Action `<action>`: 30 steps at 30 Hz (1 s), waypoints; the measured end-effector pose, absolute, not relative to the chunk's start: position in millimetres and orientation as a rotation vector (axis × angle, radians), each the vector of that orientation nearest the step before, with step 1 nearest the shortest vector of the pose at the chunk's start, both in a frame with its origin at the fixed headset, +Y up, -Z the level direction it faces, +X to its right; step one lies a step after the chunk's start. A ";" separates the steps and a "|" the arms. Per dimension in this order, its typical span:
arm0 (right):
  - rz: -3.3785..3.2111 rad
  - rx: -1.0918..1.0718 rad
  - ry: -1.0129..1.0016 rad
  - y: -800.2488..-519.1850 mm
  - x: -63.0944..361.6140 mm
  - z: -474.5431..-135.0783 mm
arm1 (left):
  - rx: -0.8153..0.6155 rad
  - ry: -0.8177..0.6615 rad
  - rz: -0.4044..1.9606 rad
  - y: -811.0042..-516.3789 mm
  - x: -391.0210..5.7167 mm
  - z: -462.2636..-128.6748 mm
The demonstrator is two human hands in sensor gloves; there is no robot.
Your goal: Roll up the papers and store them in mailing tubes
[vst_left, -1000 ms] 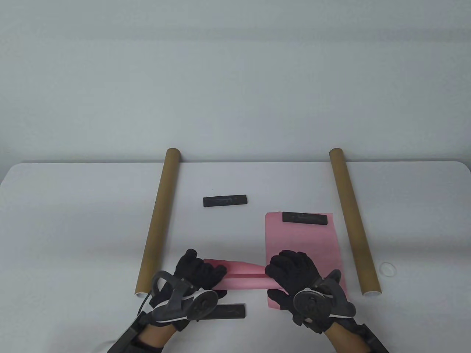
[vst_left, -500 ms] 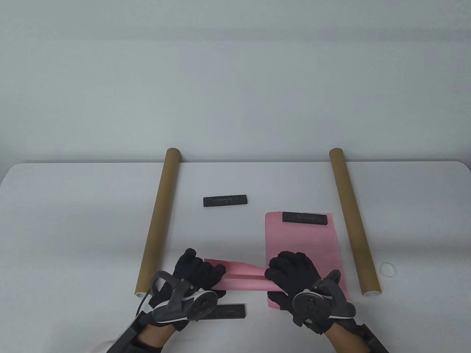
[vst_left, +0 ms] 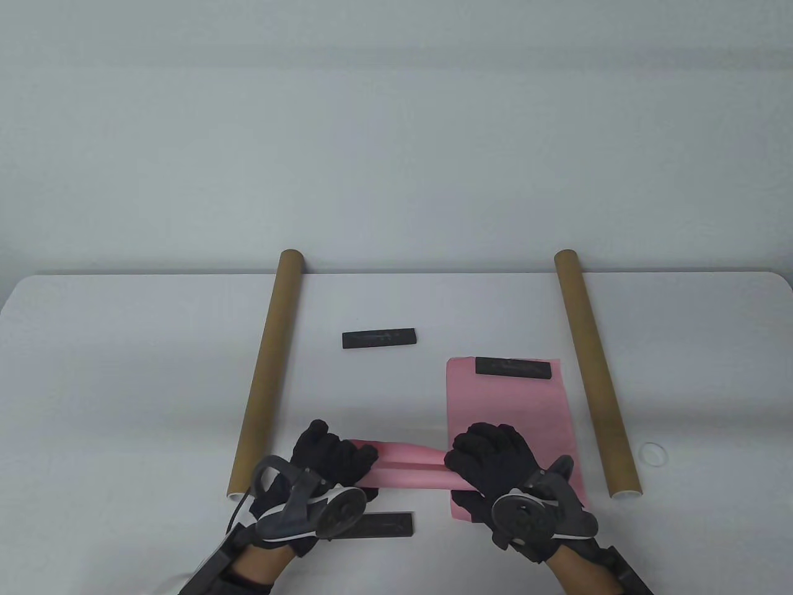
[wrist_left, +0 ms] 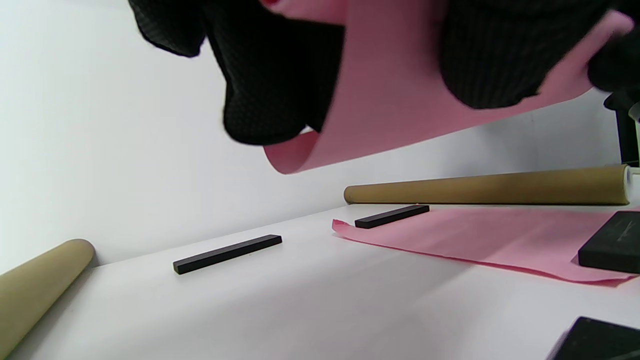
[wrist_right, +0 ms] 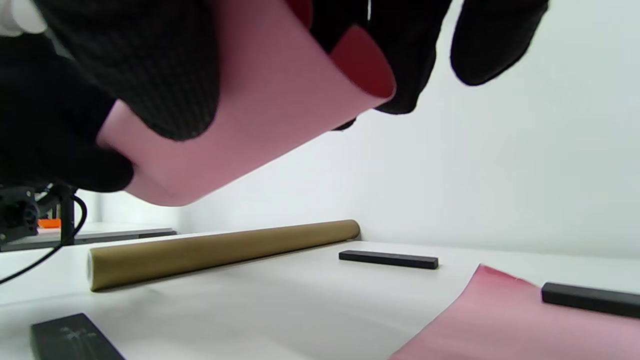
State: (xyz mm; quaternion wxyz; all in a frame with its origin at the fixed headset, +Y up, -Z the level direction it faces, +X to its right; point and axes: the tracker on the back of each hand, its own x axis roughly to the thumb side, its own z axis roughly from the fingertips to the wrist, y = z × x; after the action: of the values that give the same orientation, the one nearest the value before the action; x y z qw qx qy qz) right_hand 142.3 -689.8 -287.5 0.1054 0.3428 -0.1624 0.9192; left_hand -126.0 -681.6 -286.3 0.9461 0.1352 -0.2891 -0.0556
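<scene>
Counting: 2 tubes (vst_left: 267,372) | 2 pink papers (vst_left: 509,421) | 3 black bars (vst_left: 379,339)

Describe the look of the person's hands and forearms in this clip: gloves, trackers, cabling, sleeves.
Left hand and right hand wear black knit gloves. Each back carries a grey ring-shaped tracker with round disc and white trim. A black cable loops off the left tracker. Bare skin shows at the wrists above dark forearm straps.
</scene>
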 end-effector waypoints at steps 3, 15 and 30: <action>2.702 1.016 -0.419 -691.5 143.2 -290.0 | 0.311 -0.604 -0.100 -678.5 -125.0 -283.6; 2.709 1.013 -0.481 -689.8 142.9 -287.7 | 0.271 -0.599 -0.092 -681.8 -125.5 -287.0; 2.738 1.036 -0.496 -688.5 141.2 -286.5 | 0.274 -0.603 -0.104 -683.4 -125.0 -288.0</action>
State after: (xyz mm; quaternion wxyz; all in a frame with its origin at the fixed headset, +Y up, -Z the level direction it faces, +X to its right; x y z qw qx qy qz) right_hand 141.2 -688.5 -286.5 0.0862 0.3478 -0.1664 0.9187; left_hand -125.0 -683.4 -288.0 0.9444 0.1345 -0.2957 -0.0512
